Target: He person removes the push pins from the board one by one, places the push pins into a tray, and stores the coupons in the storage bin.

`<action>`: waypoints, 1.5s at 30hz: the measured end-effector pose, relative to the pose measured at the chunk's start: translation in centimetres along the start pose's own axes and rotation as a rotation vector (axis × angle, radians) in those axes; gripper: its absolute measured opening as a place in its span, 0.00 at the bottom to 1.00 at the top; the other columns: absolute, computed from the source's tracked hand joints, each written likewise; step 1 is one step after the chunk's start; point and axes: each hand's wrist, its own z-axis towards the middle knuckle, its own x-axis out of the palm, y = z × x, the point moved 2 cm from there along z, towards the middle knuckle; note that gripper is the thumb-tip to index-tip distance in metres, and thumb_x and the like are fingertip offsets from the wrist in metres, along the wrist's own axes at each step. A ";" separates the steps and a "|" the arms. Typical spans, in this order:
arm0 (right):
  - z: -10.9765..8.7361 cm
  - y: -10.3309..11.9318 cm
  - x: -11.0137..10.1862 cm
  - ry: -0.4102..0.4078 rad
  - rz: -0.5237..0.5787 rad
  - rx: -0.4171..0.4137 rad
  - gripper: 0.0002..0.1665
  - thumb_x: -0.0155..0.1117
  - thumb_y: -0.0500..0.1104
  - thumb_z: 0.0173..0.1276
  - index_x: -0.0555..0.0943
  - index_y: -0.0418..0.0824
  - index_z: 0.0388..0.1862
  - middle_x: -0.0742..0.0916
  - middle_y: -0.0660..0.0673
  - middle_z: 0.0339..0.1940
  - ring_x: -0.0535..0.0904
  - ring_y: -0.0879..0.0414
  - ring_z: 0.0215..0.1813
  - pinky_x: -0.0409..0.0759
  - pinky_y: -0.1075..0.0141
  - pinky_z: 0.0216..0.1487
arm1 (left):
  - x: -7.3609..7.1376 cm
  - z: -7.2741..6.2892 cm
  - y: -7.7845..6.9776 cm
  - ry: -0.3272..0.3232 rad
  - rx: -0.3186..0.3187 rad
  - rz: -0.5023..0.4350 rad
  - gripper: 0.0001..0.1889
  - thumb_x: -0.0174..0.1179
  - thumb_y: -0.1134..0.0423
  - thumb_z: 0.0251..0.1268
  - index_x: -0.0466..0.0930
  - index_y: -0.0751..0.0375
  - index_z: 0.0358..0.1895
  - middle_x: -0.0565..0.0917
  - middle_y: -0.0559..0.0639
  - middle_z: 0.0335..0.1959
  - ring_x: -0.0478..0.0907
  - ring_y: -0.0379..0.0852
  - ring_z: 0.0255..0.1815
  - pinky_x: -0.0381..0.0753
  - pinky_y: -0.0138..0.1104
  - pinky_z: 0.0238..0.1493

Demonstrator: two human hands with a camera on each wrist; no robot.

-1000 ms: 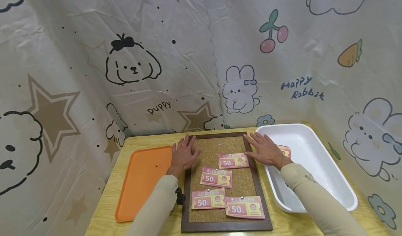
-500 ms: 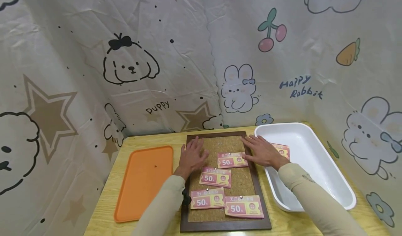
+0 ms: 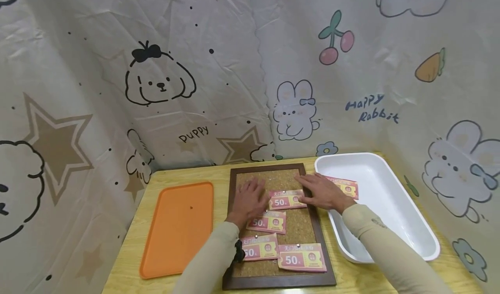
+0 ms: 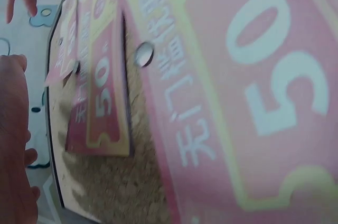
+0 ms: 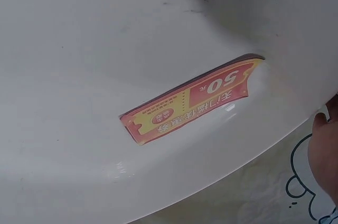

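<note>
A cork board [image 3: 275, 179] in a dark brown frame lies on the table, with several pink and yellow "50" coupons pinned to it. The topmost coupon [image 3: 285, 199] sits between my two hands in the head view. Over the board's upper left part, my left hand [image 3: 250, 200] spreads its fingers and holds nothing. My right hand [image 3: 322, 192] reaches across the right frame edge, its fingers extended close to that coupon. Silver pins [image 4: 143, 54] stand at the coupons' upper edges in the left wrist view. My left forearm overlaps the lower left coupon [image 3: 259, 247].
To the right stands a white basin [image 3: 394, 198] with a stack of coupons [image 5: 195, 100] inside. An orange tray [image 3: 177, 229] with a small dark speck lies on the left of the wooden table [image 3: 130, 246]. Printed curtains [image 3: 234, 68] enclose the back and sides.
My left hand has moved right from the board's left frame to over the cork. My right hand has shifted slightly left and down onto the board's edge. The coupons stay in place.
</note>
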 end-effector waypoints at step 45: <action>0.0 1.0 0.5 0.133 -0.162 -0.052 0.47 0.65 0.65 0.59 0.62 0.53 0.75 0.80 0.44 0.63 0.72 0.45 0.68 0.51 0.47 0.76 | 2.8 1.1 -3.3 0.069 0.012 0.052 0.31 0.39 0.36 0.72 0.56 0.40 0.75 0.58 0.48 0.77 0.58 0.52 0.75 0.56 0.54 0.73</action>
